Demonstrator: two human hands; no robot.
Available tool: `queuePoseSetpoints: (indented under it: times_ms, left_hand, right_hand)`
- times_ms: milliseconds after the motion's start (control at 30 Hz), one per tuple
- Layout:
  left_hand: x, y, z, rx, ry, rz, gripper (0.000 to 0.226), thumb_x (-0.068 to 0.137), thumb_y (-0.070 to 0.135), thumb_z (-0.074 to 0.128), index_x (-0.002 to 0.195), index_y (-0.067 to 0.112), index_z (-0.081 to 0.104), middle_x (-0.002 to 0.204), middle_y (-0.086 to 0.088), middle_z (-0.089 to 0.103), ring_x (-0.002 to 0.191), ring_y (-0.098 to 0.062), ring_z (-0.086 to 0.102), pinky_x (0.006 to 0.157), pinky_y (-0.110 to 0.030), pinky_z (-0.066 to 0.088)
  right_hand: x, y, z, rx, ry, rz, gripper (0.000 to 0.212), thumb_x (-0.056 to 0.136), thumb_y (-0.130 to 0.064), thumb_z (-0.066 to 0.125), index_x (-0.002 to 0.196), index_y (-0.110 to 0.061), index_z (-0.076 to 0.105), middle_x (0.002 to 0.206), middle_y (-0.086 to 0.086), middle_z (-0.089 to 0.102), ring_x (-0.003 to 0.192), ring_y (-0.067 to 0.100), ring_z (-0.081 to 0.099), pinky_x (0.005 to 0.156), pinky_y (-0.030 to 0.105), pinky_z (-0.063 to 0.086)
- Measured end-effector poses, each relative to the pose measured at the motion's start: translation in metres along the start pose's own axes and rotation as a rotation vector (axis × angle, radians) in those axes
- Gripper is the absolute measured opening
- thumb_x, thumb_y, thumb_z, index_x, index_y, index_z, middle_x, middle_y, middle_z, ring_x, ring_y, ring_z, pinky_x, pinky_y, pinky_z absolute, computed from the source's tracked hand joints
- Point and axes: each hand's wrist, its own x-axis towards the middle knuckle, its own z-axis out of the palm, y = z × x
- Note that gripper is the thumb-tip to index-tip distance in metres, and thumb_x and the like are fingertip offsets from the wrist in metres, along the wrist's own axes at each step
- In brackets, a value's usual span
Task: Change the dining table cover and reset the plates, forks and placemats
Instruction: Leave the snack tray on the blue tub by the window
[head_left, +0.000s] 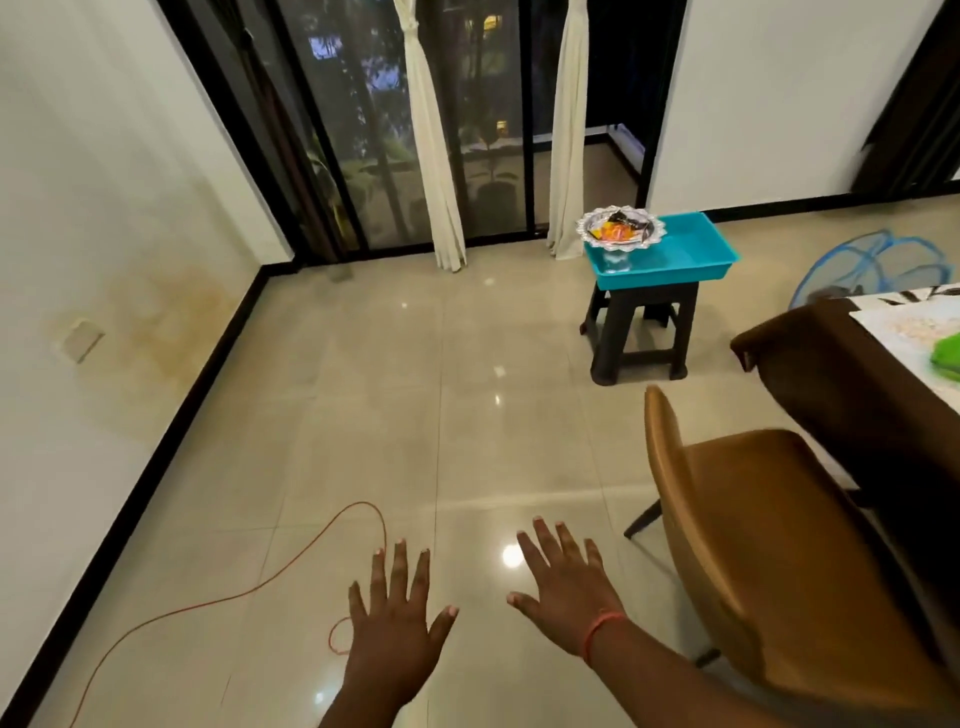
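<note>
Two hands hang over the glossy floor tiles at the bottom of the frame, the left hand (396, 618) and the right hand (566, 582) both spread flat with fingers straight and apart, holding nothing and touching nothing. The bench (852, 374) shows only as a corner at the right edge: a dark brown cloth (810, 358) drapes over that corner, and a lighter patterned cover (904, 322) lies on top of it, with something bright green (946, 358) at the very edge that I cannot identify. No plates, forks or placemats can be made out on the visible sliver of the bench, so whether they are lifted off or simply out of frame cannot be told. A tan chair (769, 545) stands in the lower right just beside the bench. Right of centre, a dark stool (641, 332) carries a teal tray (675, 254), and a silver scalloped dish (620, 228) holding small coloured items rests on the tray's left rim. An orange cord (291, 577) loops across the floor at the lower left. Judging from the empty hands and the head turned away from the bench, the work looks to be between steps; how much of the cover change is done cannot be settled here.
</note>
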Motion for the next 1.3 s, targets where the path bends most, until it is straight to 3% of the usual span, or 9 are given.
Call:
queuePoseSetpoints:
  times_ms: [233, 400, 500, 567, 767, 867, 1034, 1167, 1300]
  left_hand:
    - [0.173, 0.007, -0.025, -0.003, -0.012, 0.099, 0.077, 0.092, 0.073, 0.025, 0.148, 0.023, 0.039, 0.157, -0.012, 0.034, 0.142, -0.038, 0.029, 0.102, -0.06, 0.019]
    - [0.326, 0.011, -0.039, -0.025, -0.031, 0.214, 0.077, 0.092, 0.073, 0.025, 0.149, 0.022, 0.04, 0.157, -0.012, 0.035, 0.142, -0.037, 0.028, 0.103, -0.059, 0.018]
    - [0.417, 0.015, -0.073, 0.015, -0.02, 0.31, 0.077, 0.092, 0.073, 0.026, 0.149, 0.023, 0.039, 0.156, -0.011, 0.036, 0.141, -0.036, 0.029, 0.11, -0.057, 0.006]
    - [0.483, 0.024, -0.101, 0.026, -0.012, 0.34, 0.076, 0.093, 0.073, 0.026, 0.149, 0.023, 0.039, 0.156, -0.012, 0.037, 0.141, -0.036, 0.028, 0.111, -0.056, 0.005]
    - [0.631, 0.085, -0.135, 0.051, -0.058, 0.43, 0.076, 0.093, 0.073, 0.022, 0.151, 0.025, 0.034, 0.158, -0.01, 0.034, 0.142, -0.035, 0.027, 0.103, -0.061, 0.034]
    - [0.69, 0.119, -0.139, 0.058, -0.106, 0.425, 0.076, 0.093, 0.073, 0.021, 0.15, 0.025, 0.034, 0.157, -0.01, 0.035, 0.141, -0.037, 0.037, 0.095, -0.063, 0.044]
    - [0.782, 0.166, -0.154, 0.095, -0.166, 0.43, 0.081, 0.092, 0.075, 0.013, 0.153, 0.024, 0.03, 0.161, -0.01, 0.026, 0.145, -0.036, 0.029, 0.1, -0.065, 0.039]
    - [0.868, 0.228, -0.193, 0.033, -0.184, 0.406, 0.098, 0.075, 0.08, -0.02, 0.155, 0.026, -0.002, 0.164, -0.005, -0.011, 0.152, -0.034, 0.002, 0.115, -0.062, 0.016]
    - [0.951, 0.278, -0.208, 0.116, -0.162, 0.436, 0.077, 0.095, 0.068, 0.008, 0.148, 0.021, 0.039, 0.154, -0.012, 0.041, 0.133, -0.039, 0.049, 0.09, -0.065, 0.047]
  right_hand:
    - [0.134, 0.035, -0.052, -0.036, 0.083, 0.078, 0.078, 0.076, -0.077, 0.046, 0.134, -0.028, 0.06, 0.145, 0.003, 0.053, 0.124, 0.03, 0.06, 0.088, 0.055, 0.053]
    - [0.226, 0.077, -0.11, 0.012, 0.048, 0.225, 0.077, 0.079, -0.078, 0.04, 0.141, -0.032, 0.051, 0.156, -0.001, 0.034, 0.132, 0.03, 0.052, 0.096, 0.057, 0.047]
    - [0.277, 0.099, -0.159, 0.099, 0.075, 0.296, 0.079, 0.091, -0.074, 0.024, 0.157, -0.035, 0.002, 0.163, -0.005, -0.017, 0.153, 0.028, -0.001, 0.119, 0.057, 0.008]
    - [0.314, 0.114, -0.189, 0.118, 0.131, 0.356, 0.08, 0.091, -0.075, 0.015, 0.156, -0.034, -0.009, 0.161, -0.006, -0.026, 0.152, 0.025, -0.013, 0.12, 0.053, -0.001]
    - [0.408, 0.182, -0.238, 0.218, 0.187, 0.466, 0.081, 0.089, -0.077, 0.012, 0.155, -0.035, -0.011, 0.164, -0.004, -0.02, 0.152, 0.025, -0.013, 0.12, 0.052, -0.001]
    - [0.452, 0.239, -0.252, 0.241, 0.19, 0.486, 0.098, 0.07, -0.083, -0.01, 0.155, -0.034, -0.01, 0.164, -0.003, -0.018, 0.152, 0.027, -0.011, 0.12, 0.052, 0.0]
    - [0.518, 0.331, -0.279, 0.285, 0.151, 0.551, 0.104, 0.065, -0.08, -0.017, 0.156, -0.032, -0.006, 0.165, 0.0, -0.014, 0.153, 0.029, -0.004, 0.121, 0.051, 0.005]
    - [0.577, 0.412, -0.324, 0.305, 0.124, 0.603, 0.078, 0.093, -0.072, 0.018, 0.157, -0.032, 0.001, 0.166, 0.0, -0.007, 0.153, 0.028, 0.002, 0.121, 0.052, 0.013]
    - [0.63, 0.474, -0.365, 0.394, 0.205, 0.653, 0.077, 0.095, -0.066, 0.034, 0.158, -0.031, 0.007, 0.166, -0.001, 0.001, 0.153, 0.027, 0.008, 0.121, 0.052, 0.019]
